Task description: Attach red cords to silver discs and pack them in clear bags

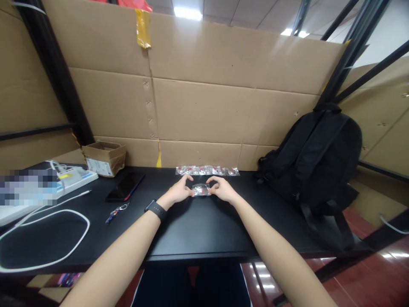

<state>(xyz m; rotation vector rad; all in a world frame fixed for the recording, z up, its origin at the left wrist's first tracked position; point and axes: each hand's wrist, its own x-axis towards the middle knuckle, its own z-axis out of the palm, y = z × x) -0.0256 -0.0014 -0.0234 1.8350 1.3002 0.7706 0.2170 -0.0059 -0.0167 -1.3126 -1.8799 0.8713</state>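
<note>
A small clear plastic packet (200,190) with something shiny and a bit of red inside lies at the middle of the black table. My left hand (181,190) pinches its left end between thumb and fingers, and a dark watch sits on that wrist. At the packet's right end, my right hand (221,189) pinches it in the same way. Just behind both hands, a row of several similar clear packets (207,171) lies along the foot of the cardboard wall. What exactly is inside the packets is too small to tell.
On the left are a phone (125,186), a keychain (116,212), a small cardboard box (105,158), a white power strip (79,181) and a looped white cable (87,230). A black backpack (319,157) stands at the right. Cardboard (204,111) walls the back.
</note>
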